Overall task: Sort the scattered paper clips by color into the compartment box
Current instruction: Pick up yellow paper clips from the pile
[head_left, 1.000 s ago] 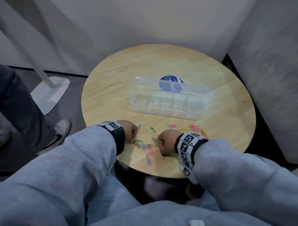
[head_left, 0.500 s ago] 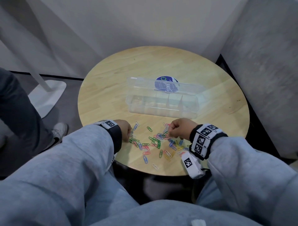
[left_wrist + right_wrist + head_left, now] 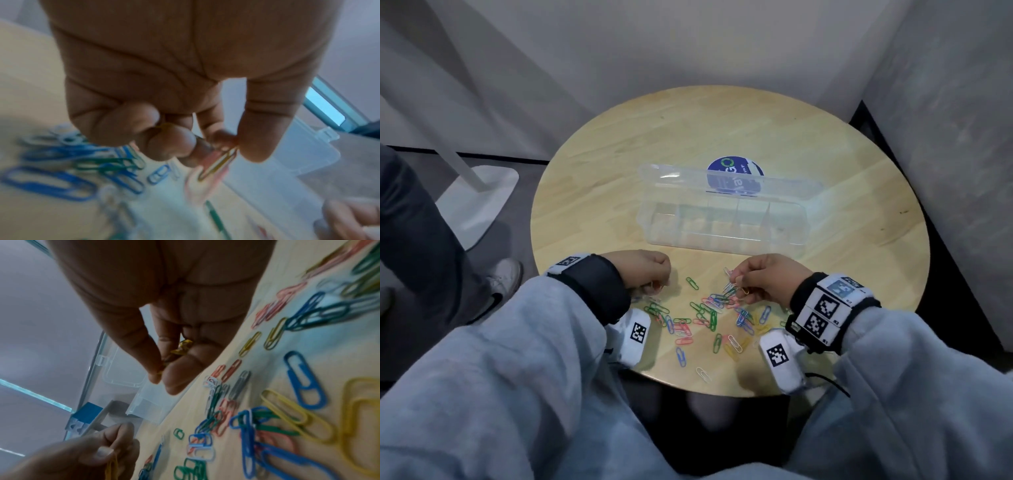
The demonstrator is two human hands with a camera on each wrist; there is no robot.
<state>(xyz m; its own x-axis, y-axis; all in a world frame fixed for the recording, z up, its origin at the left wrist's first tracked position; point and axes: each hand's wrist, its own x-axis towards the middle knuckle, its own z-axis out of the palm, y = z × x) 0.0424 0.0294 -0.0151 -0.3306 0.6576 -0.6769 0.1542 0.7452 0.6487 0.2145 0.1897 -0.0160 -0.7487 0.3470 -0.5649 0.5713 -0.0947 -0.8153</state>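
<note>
Two hands (image 3: 650,270) (image 3: 767,281), each grip pinching yellow paper clips (image 3: 218,164); compartment box (image 3: 722,236) lengthwise left-right.

A bare office-like corner – round wooden table (image 3: 722,137), plain grey partition walls (image 3: 945,120), white stand base (image 3: 479,198)

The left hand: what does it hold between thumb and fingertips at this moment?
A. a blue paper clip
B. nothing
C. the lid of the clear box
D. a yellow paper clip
D. In the left wrist view the left hand pinches a yellow paper clip between thumb and fingertips; the blue clips lie on the table below, and the clear box is not touched.
</note>
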